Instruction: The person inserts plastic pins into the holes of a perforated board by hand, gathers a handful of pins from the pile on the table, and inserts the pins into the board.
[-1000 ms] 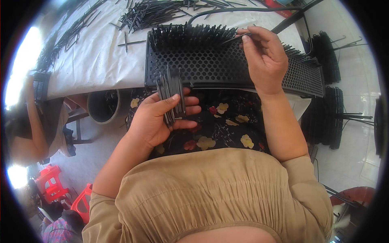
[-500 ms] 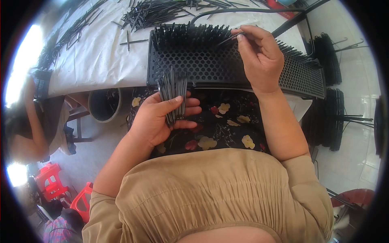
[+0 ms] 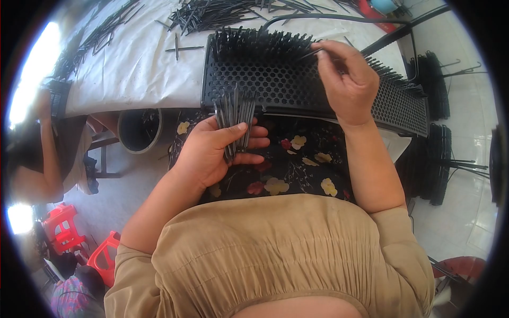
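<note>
In the head view, my left hand is closed around a bundle of thin dark sticks, the thumb pressed across them and their pointed ends up. The bundle is just in front of a black honeycomb-holed rack. Between the thumb and fingertips of my right hand is a single thin dark stick, slanting down to the left towards the rack's holes. Whether its tip is inside a hole I cannot tell. Upright dark sticks fill the rack's far rows.
Loose dark sticks lie piled on the white-covered table. A black frame bar crosses behind the rack. Black bundles on rods are at right. Another person's arm, a bucket and red stools are at left.
The view has shifted slightly, so the rack and table appear farther right. Both hands keep their holds, and the right hand's stick still points at the rack.
</note>
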A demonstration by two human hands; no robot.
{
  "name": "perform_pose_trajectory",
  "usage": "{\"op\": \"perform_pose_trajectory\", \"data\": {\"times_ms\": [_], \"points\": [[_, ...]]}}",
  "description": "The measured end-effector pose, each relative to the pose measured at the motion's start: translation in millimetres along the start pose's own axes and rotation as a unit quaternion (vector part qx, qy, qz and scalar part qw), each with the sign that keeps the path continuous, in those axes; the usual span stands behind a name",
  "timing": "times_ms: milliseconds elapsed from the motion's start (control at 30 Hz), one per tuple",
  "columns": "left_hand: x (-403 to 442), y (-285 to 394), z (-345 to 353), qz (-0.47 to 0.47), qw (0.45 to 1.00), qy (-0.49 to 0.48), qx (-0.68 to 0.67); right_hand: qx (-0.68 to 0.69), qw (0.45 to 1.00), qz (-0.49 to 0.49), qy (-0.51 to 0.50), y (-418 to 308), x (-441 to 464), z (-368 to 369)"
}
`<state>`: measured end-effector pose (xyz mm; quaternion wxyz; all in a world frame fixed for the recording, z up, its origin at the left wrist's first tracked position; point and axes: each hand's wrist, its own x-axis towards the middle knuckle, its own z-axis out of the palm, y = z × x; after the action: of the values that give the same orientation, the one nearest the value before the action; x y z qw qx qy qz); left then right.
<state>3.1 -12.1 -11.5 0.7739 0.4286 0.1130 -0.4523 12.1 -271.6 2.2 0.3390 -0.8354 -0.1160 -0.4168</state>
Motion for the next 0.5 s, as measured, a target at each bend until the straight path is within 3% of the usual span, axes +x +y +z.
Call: {"op": "perform_pose_trajectory", "data": {"times_ms": [267, 333, 467, 500], "points": [[3, -4, 0, 0.018, 0.998, 0.028, 0.05, -0.006, 0.997, -0.068, -0.036, 6, 10, 9], [4, -5, -2, 0.024, 0.997, 0.037, 0.057, -0.069, 0.987, -0.131, -0.06, 8, 18, 7], [5, -7, -3, 0.041, 0.993, 0.041, 0.1, -0.11, 0.984, -0.127, -0.057, 11, 15, 6], [5, -8, -3, 0.044, 0.991, 0.04, 0.116, -0.088, 0.992, -0.08, -0.043, 2, 12, 4]]}}
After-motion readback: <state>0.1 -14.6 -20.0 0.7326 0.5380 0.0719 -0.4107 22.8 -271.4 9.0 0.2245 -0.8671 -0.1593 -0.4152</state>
